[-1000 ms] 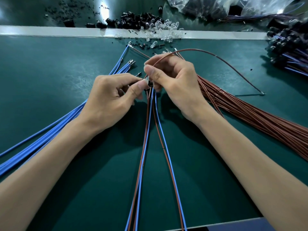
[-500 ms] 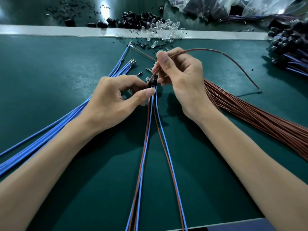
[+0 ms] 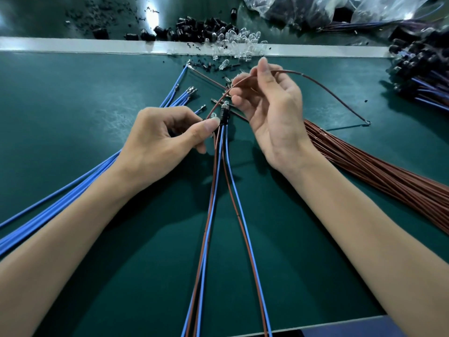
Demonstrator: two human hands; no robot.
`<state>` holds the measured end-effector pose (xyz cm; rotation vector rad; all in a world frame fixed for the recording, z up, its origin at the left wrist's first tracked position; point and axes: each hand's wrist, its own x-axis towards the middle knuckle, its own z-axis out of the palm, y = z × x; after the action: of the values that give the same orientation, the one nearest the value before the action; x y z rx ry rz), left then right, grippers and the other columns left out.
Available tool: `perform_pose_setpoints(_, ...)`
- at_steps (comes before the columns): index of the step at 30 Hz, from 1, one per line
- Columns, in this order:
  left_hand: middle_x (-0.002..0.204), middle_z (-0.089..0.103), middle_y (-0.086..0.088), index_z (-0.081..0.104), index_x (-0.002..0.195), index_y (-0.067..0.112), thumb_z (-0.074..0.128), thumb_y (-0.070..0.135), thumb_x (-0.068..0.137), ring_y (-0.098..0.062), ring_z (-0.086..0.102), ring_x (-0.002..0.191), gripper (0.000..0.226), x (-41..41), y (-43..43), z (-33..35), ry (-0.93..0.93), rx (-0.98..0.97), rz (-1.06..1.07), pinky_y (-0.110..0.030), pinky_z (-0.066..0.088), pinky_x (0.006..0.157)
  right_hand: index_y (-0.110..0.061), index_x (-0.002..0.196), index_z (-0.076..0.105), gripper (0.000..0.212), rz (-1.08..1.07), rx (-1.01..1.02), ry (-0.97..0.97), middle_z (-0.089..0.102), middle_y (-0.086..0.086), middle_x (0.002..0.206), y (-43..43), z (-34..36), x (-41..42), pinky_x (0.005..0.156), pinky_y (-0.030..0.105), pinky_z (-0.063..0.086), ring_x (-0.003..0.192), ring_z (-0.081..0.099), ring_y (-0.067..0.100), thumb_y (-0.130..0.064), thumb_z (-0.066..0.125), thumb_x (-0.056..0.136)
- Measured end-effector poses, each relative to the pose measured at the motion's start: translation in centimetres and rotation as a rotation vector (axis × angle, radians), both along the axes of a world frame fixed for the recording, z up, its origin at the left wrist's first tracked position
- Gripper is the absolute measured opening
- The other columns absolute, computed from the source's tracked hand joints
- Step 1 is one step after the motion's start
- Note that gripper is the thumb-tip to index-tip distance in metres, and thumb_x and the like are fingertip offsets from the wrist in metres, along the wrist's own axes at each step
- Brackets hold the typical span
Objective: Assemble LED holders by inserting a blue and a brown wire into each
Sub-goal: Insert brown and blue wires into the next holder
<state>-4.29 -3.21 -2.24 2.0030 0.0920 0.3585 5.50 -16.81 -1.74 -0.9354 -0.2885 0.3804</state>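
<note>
My left hand (image 3: 165, 137) pinches black LED holders (image 3: 223, 115) with clear LEDs at their tips; blue and brown wires (image 3: 220, 181) trail from them toward me across the green mat. My right hand (image 3: 269, 110) is raised just right of the holders, palm toward me, fingers loosely curled. A single brown wire (image 3: 323, 87) runs through its fingers and arcs right, its metal terminal resting on the mat. The wire's near end curves down to the holders. A bundle of loose blue wires (image 3: 80, 186) lies at left, a bundle of brown wires (image 3: 379, 171) at right.
Black holders (image 3: 194, 27) and clear LEDs (image 3: 240, 38) are piled along the white strip at the back. Finished assemblies (image 3: 422, 66) are heaped at far right, and plastic bags of parts (image 3: 303, 8) sit at the back. The mat's front edge (image 3: 340, 324) is near me.
My right hand has lifted up and away from the holders and opened, sliding along the brown wire. My left hand keeps its pinch on the holders.
</note>
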Motion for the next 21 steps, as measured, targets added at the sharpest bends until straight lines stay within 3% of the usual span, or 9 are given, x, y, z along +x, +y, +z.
perform_pose_setpoints(4, 0.057, 0.065, 0.009, 0.066, 0.069, 0.011, 0.061, 0.042, 0.081, -0.011, 0.047, 0.05, 0.033, -0.1, 0.0, 0.0, 0.009, 0.011, -0.042, -0.027, 0.034, 0.049, -0.01, 0.081, 0.056, 0.019, -0.049, -0.231, -0.179, 0.063, -0.003, 0.067, -0.1, -0.3, 0.0, 0.052, 0.021, 0.046, 0.056, 0.056, 0.009, -0.014, 0.05, 0.098)
perform_pose_setpoints(8, 0.062, 0.066, 0.003, 0.066, 0.069, 0.012, 0.061, 0.047, 0.08, -0.025, 0.05, 0.051, 0.038, -0.1, 0.0, -0.1, -0.001, 0.024, -0.052, -0.04, 0.038, 0.056, -0.017, 0.078, 0.059, 0.015, 0.03, -0.475, -0.468, 0.063, -0.01, 0.061, 0.2, -0.9, -0.9, 0.053, 0.018, 0.046, 0.054, 0.056, 0.003, -0.014, 0.058, 0.093)
perform_pose_setpoints(10, 0.062, 0.067, 0.003, 0.065, 0.068, 0.016, 0.059, 0.05, 0.079, -0.02, 0.05, 0.05, 0.036, -0.1, 0.0, 0.0, -0.003, 0.024, -0.049, -0.04, 0.038, 0.057, -0.019, 0.076, 0.059, 0.016, 0.077, -0.529, -0.521, 0.061, -0.012, 0.057, 0.4, -1.0, -1.2, 0.051, 0.015, 0.045, 0.052, 0.055, 0.0, -0.014, 0.061, 0.09)
perform_pose_setpoints(16, 0.059, 0.065, 0.001, 0.064, 0.066, 0.019, 0.06, 0.048, 0.081, -0.015, 0.05, 0.052, 0.033, 0.0, 0.0, -0.1, 0.008, 0.004, -0.019, -0.038, 0.037, 0.056, -0.008, 0.091, 0.053, 0.018, 0.124, -0.245, -0.195, 0.062, 0.002, 0.071, 0.3, -0.4, -0.6, 0.053, 0.023, 0.048, 0.054, 0.056, 0.012, -0.022, 0.044, 0.099)
perform_pose_setpoints(21, 0.058, 0.064, 0.0, 0.065, 0.066, 0.017, 0.059, 0.046, 0.083, -0.022, 0.05, 0.051, 0.033, 0.0, 0.1, -0.3, 0.014, 0.024, -0.008, -0.037, 0.038, 0.057, -0.008, 0.083, 0.048, 0.027, 0.075, -0.074, 0.008, 0.062, 0.002, 0.065, 0.2, -0.1, -0.2, 0.05, 0.021, 0.049, 0.051, 0.057, 0.01, -0.018, 0.035, 0.104)
